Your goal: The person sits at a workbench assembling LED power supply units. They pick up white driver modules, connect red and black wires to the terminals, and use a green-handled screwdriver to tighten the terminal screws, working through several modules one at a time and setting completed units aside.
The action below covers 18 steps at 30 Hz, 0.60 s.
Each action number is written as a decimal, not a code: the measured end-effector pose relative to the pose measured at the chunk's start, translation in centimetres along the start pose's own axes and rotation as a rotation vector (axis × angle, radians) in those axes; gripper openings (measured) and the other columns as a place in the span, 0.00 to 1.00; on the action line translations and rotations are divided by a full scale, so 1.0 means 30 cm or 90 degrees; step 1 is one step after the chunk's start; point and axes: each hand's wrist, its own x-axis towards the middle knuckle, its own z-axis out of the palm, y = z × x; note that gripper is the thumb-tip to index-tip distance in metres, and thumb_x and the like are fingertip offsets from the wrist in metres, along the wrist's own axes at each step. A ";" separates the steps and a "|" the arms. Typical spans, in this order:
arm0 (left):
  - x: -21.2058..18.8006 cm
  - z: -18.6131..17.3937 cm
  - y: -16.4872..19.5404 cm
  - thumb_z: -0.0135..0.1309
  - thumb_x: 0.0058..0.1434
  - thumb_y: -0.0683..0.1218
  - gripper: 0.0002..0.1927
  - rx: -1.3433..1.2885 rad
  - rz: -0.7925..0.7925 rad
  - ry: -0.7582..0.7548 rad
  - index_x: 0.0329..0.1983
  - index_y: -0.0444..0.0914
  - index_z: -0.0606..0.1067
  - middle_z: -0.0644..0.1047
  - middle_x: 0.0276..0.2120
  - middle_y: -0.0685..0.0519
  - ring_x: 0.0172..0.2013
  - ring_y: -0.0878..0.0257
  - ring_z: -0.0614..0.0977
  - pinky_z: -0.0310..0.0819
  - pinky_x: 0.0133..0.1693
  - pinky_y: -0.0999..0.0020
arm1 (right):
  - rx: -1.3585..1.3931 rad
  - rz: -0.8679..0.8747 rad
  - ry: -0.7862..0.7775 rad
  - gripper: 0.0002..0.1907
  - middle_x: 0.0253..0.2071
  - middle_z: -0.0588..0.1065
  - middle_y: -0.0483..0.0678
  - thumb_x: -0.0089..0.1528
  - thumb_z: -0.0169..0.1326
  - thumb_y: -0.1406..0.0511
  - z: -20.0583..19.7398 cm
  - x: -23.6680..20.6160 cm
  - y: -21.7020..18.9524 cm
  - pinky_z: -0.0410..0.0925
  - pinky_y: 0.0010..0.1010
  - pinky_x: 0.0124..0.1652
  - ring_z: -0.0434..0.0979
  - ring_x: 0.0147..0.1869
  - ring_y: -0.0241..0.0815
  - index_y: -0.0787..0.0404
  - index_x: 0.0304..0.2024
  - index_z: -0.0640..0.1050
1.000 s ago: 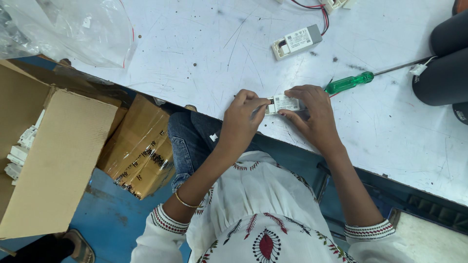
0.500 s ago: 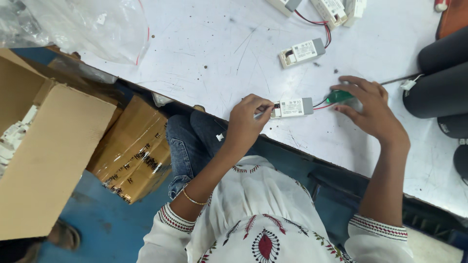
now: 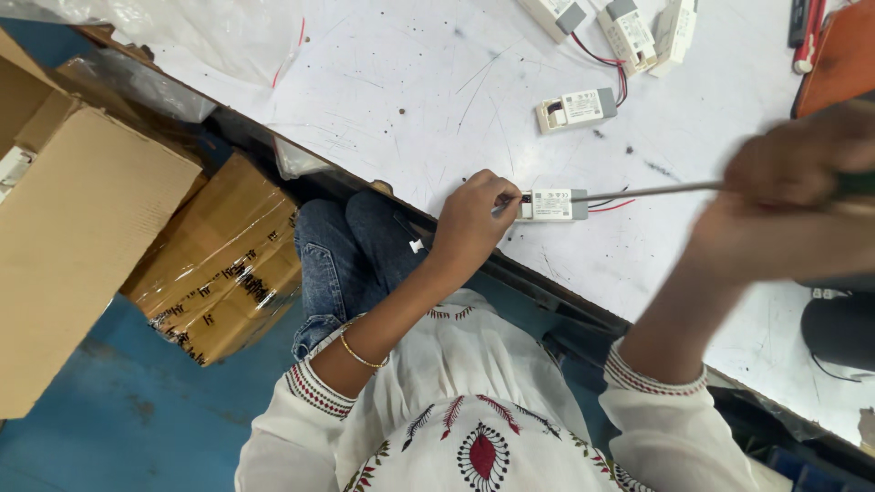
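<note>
the left hand (image 3: 474, 223) pinches the near end of a small white driver module (image 3: 551, 205), fingers closed on its left end so it lies flat on the white table (image 3: 365, 100) near the table's front edge and cannot slide; the right hand (image 3: 802, 196), blurred and close to the camera, is wrapped tight round the green handle of a screwdriver (image 3: 656, 191); its long metal shaft runs level across the table and its tip meets the right end of the module, where thin red and dark wires (image 3: 609, 205) come out; holding the shaft nearly flat looks like the way to reach a terminal in the end face, though the exact contact point is too small to see.

farther back on the table lie more modules of the same kind: one alone (image 3: 576, 109) behind the held one, and a cluster of three (image 3: 629, 27) at the top edge, joined by red wires; an orange object (image 3: 843, 55) sits at the upper right; clear plastic sheet (image 3: 164, 27) covers the table's left end; below the table stand an open cardboard box (image 3: 73, 237) and a wrapped stack of flat cartons (image 3: 223, 273) on a blue floor (image 3: 118, 419).
</note>
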 end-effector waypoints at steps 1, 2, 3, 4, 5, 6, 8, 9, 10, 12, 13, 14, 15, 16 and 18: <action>-0.001 0.000 0.001 0.60 0.60 0.41 0.04 0.003 -0.004 0.003 0.37 0.37 0.80 0.78 0.35 0.50 0.36 0.56 0.84 0.78 0.40 0.63 | 0.007 0.002 -0.033 0.25 0.23 0.60 0.44 0.73 0.36 0.46 0.082 0.006 0.004 0.55 0.28 0.25 0.57 0.23 0.35 0.60 0.38 0.66; -0.002 -0.001 0.002 0.59 0.60 0.41 0.04 0.002 -0.002 0.008 0.37 0.37 0.80 0.78 0.35 0.50 0.36 0.56 0.84 0.78 0.40 0.63 | 0.009 0.007 -0.063 0.28 0.21 0.59 0.44 0.72 0.35 0.43 0.161 0.011 0.004 0.54 0.28 0.23 0.55 0.21 0.35 0.60 0.36 0.65; -0.002 0.000 0.003 0.59 0.60 0.41 0.04 0.000 0.000 0.013 0.38 0.37 0.80 0.78 0.35 0.50 0.37 0.56 0.84 0.78 0.40 0.63 | 0.013 0.008 -0.096 0.31 0.19 0.57 0.43 0.70 0.34 0.40 0.235 0.015 0.004 0.52 0.28 0.20 0.54 0.18 0.34 0.60 0.34 0.64; -0.002 0.000 0.003 0.59 0.60 0.41 0.04 -0.001 0.002 0.017 0.38 0.37 0.80 0.78 0.35 0.50 0.37 0.56 0.84 0.78 0.40 0.63 | 0.015 0.016 -0.112 0.33 0.16 0.55 0.43 0.69 0.34 0.38 0.295 0.022 -0.007 0.51 0.29 0.18 0.52 0.16 0.33 0.60 0.33 0.63; -0.001 0.000 0.001 0.59 0.60 0.41 0.04 0.007 -0.005 0.012 0.38 0.37 0.80 0.78 0.35 0.50 0.37 0.56 0.83 0.78 0.40 0.63 | 0.016 0.023 -0.131 0.36 0.14 0.53 0.42 0.68 0.33 0.35 0.345 0.025 -0.017 0.49 0.29 0.15 0.50 0.13 0.32 0.60 0.31 0.62; -0.001 0.001 0.001 0.58 0.60 0.41 0.04 0.014 -0.011 0.006 0.38 0.38 0.80 0.78 0.35 0.50 0.36 0.56 0.83 0.78 0.40 0.63 | 0.019 0.037 -0.148 0.36 0.13 0.53 0.42 0.68 0.32 0.34 0.385 0.025 -0.029 0.49 0.28 0.15 0.50 0.13 0.32 0.59 0.31 0.61; -0.001 0.003 0.000 0.58 0.60 0.41 0.04 0.029 -0.022 -0.001 0.38 0.38 0.80 0.78 0.36 0.51 0.37 0.56 0.83 0.77 0.40 0.63 | 0.020 0.061 -0.176 0.37 0.13 0.53 0.42 0.67 0.31 0.34 0.445 0.019 -0.039 0.49 0.27 0.15 0.49 0.13 0.32 0.59 0.30 0.61; -0.001 0.004 0.000 0.58 0.60 0.41 0.04 0.036 -0.025 -0.002 0.37 0.38 0.80 0.78 0.36 0.51 0.37 0.56 0.82 0.77 0.40 0.63 | 0.021 0.068 -0.186 0.37 0.13 0.53 0.41 0.67 0.32 0.33 0.462 0.018 -0.040 0.49 0.26 0.15 0.49 0.12 0.31 0.58 0.30 0.61; -0.001 0.005 0.000 0.58 0.60 0.41 0.04 0.043 -0.028 -0.003 0.37 0.38 0.80 0.78 0.36 0.51 0.37 0.56 0.82 0.77 0.40 0.62 | 0.022 0.074 -0.196 0.36 0.13 0.53 0.41 0.67 0.32 0.33 0.474 0.014 -0.039 0.48 0.26 0.15 0.49 0.12 0.31 0.58 0.30 0.60; -0.002 0.003 -0.001 0.58 0.60 0.42 0.04 0.039 -0.021 -0.006 0.37 0.39 0.80 0.78 0.36 0.52 0.37 0.56 0.82 0.77 0.40 0.63 | 0.028 0.087 -0.208 0.36 0.13 0.52 0.41 0.68 0.32 0.34 0.485 0.012 -0.033 0.47 0.25 0.15 0.47 0.11 0.30 0.58 0.30 0.60; -0.003 0.001 -0.002 0.58 0.60 0.42 0.04 0.038 -0.018 -0.006 0.38 0.39 0.80 0.78 0.36 0.52 0.37 0.57 0.82 0.77 0.40 0.63 | 0.032 0.095 -0.212 0.36 0.13 0.52 0.41 0.68 0.32 0.34 0.487 0.009 -0.029 0.47 0.25 0.16 0.46 0.10 0.29 0.58 0.30 0.60; -0.004 -0.001 -0.003 0.58 0.60 0.42 0.04 0.036 -0.018 -0.006 0.38 0.39 0.79 0.78 0.36 0.52 0.37 0.57 0.82 0.77 0.40 0.63 | 0.036 0.107 -0.210 0.36 0.13 0.52 0.41 0.68 0.33 0.34 0.487 0.005 -0.026 0.47 0.24 0.16 0.45 0.10 0.29 0.58 0.31 0.60; -0.004 -0.001 -0.003 0.58 0.60 0.42 0.04 0.035 -0.017 -0.006 0.38 0.39 0.79 0.78 0.36 0.52 0.37 0.57 0.82 0.77 0.40 0.63 | 0.038 0.112 -0.214 0.36 0.13 0.52 0.41 0.68 0.33 0.34 0.488 0.004 -0.023 0.46 0.24 0.16 0.45 0.11 0.29 0.59 0.31 0.60; -0.005 -0.002 -0.003 0.58 0.61 0.42 0.04 0.034 -0.017 -0.006 0.38 0.39 0.79 0.78 0.36 0.52 0.37 0.57 0.82 0.77 0.39 0.63 | 0.041 0.117 -0.218 0.36 0.13 0.52 0.41 0.69 0.33 0.34 0.488 0.003 -0.019 0.46 0.24 0.16 0.44 0.11 0.29 0.59 0.31 0.60; -0.005 -0.004 -0.003 0.58 0.60 0.42 0.04 0.040 -0.011 -0.001 0.38 0.38 0.79 0.78 0.36 0.52 0.37 0.57 0.82 0.77 0.39 0.63 | 0.046 0.118 -0.234 0.37 0.13 0.52 0.42 0.69 0.32 0.34 0.486 0.005 -0.013 0.46 0.24 0.16 0.44 0.11 0.30 0.60 0.31 0.60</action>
